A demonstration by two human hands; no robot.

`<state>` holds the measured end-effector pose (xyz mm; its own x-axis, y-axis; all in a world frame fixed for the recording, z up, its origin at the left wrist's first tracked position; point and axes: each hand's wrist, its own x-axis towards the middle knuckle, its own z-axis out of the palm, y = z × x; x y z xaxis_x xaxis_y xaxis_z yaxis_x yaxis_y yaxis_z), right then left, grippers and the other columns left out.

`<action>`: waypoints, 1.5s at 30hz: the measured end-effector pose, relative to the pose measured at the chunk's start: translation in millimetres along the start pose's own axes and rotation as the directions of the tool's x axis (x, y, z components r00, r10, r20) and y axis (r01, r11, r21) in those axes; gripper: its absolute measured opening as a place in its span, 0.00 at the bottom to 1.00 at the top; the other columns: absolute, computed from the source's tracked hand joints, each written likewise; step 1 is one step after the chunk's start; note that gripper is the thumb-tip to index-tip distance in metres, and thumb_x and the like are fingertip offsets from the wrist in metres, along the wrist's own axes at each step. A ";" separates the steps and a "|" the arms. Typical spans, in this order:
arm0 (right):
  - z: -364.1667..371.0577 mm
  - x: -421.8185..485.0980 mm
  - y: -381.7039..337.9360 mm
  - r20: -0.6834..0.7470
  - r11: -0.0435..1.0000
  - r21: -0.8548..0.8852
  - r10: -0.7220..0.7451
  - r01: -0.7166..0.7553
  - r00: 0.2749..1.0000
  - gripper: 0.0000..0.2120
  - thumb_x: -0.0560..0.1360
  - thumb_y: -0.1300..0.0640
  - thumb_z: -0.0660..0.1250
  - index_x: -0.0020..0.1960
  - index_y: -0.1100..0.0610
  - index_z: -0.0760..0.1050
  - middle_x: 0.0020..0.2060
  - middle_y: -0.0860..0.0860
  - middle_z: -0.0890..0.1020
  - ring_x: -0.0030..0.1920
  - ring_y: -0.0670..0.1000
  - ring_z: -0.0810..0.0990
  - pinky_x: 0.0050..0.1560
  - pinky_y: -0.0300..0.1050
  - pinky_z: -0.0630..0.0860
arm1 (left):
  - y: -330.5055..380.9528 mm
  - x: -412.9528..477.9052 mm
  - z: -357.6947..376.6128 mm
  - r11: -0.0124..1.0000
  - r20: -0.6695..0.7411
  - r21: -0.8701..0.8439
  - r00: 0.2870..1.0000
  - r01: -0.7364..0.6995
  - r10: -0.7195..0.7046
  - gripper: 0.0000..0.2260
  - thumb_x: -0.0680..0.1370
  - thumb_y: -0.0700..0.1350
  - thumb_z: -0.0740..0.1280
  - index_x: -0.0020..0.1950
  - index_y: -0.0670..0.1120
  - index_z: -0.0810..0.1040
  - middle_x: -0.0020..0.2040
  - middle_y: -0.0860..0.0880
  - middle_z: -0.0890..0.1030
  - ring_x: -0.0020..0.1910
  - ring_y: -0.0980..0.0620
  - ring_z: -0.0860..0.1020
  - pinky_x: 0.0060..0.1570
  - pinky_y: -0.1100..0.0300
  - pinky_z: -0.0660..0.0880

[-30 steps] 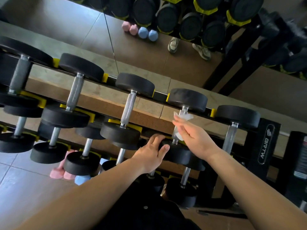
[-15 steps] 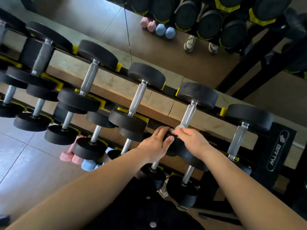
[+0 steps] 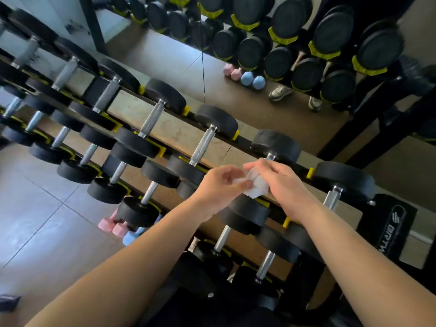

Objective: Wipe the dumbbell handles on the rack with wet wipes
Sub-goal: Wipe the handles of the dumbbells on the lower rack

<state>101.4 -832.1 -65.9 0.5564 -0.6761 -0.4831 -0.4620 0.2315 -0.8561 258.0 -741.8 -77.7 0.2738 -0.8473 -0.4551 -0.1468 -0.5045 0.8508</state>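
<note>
Both hands are up at the top tier of the rack, meeting over one dumbbell. The white wet wipe is bunched up between them. The left hand pinches the wipe's left edge between thumb and curled fingers. The right hand has its fingers folded round the crumpled bulk from the other side.

That dumbbell lies across the rack's two rails. Its long axis runs away from the person, from the near black head low in the picture to the far head up by the mirror, leaning to the right as it goes. The hands and wipe cover its handle, except for a sliver of metal collar just under the far head. Whether the wipe touches the metal, I cannot tell.

Every other dumbbell on this tier lies parallel. The neighbouring handle on the left is bare and knurled, and another handle on the right points the same way. Lower tiers repeat the slant. Down on the tiled floor, small pink and blue dumbbells sit beside the rack's foot.
</note>
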 end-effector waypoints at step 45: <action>82.4 180.3 -59.2 -0.270 0.783 -0.614 -0.324 0.097 0.907 0.22 0.83 0.54 0.63 0.76 0.53 0.69 0.69 0.49 0.74 0.71 0.48 0.71 0.71 0.49 0.72 | -28.7 132.5 -192.7 0.984 -0.130 -0.030 0.975 0.178 -0.180 0.17 0.87 0.54 0.56 0.62 0.46 0.80 0.52 0.44 0.84 0.50 0.52 0.81 0.53 0.55 0.77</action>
<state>286.0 -910.1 -117.5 0.4677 -0.8769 -0.1111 -0.7320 -0.3138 -0.6048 481.6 -807.6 -111.9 0.4166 -0.7136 -0.5632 -0.0670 -0.6420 0.7638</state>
